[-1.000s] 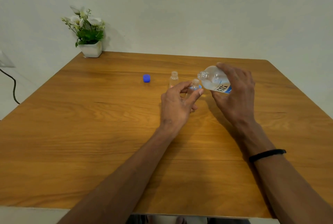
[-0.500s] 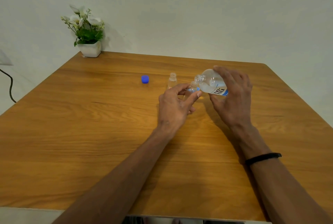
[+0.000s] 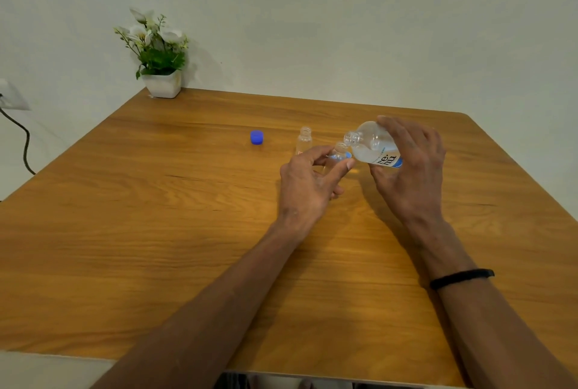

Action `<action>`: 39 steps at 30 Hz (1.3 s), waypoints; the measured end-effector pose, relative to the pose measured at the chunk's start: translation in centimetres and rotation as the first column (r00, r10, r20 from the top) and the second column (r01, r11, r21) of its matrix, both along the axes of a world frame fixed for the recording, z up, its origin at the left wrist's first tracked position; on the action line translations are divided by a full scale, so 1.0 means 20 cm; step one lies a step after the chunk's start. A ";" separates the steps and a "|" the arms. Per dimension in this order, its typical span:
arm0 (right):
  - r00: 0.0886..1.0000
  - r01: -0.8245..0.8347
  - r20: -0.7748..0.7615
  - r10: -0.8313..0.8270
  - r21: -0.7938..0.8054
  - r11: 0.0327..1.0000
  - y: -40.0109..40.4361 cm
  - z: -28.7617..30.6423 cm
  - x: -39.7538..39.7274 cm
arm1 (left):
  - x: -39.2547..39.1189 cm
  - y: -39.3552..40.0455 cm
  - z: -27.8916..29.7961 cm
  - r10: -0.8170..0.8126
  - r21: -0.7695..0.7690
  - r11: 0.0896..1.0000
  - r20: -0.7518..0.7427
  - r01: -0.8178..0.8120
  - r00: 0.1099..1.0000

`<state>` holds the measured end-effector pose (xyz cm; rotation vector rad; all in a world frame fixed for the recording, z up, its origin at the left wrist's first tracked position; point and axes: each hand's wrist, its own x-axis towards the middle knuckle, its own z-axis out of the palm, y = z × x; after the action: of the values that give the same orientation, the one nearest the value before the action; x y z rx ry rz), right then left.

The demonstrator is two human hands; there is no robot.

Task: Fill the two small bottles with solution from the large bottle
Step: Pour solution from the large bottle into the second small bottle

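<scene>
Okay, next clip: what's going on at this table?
A person is pouring from one bottle into another. The right hand holds the large bottle tipped over, its open mouth just above the small bottle that the left hand pinches. A second small bottle stands open on the table behind, and a blue cap lies to its left.
</scene>
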<state>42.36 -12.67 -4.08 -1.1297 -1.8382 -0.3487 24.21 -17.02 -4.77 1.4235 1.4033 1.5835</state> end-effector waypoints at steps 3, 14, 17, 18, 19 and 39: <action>1.000 0.001 0.000 -0.001 0.007 1.000 0.00 0.01 0.00 | 0.00 0.00 0.00 -0.002 -0.006 1.000 0.015 0.003 1.000; 0.999 0.030 0.036 -0.031 0.029 0.999 -0.01 0.01 0.00 | 0.00 0.00 0.01 -0.015 -0.021 1.000 0.019 0.015 1.000; 0.999 0.027 0.038 -0.028 0.033 0.999 -0.01 0.01 0.00 | 0.00 -0.01 0.01 -0.016 -0.017 1.000 0.013 0.016 1.000; 0.999 0.026 0.038 -0.027 0.033 0.999 -0.01 0.01 0.00 | 0.00 -0.01 0.01 -0.014 -0.016 1.000 0.007 0.014 1.000; 0.999 0.026 0.040 -0.027 0.033 0.999 -0.01 0.01 0.00 | 0.00 -0.01 0.01 -0.013 -0.016 1.000 0.005 0.013 1.000; 0.998 0.034 0.045 -0.035 0.039 0.999 -0.02 0.02 0.00 | -0.01 -0.01 0.01 -0.026 -0.024 0.999 0.023 0.027 0.999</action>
<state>42.38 -13.10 -3.78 -1.1365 -1.8455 -0.4314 24.09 -17.22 -4.57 1.3997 1.3804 1.5557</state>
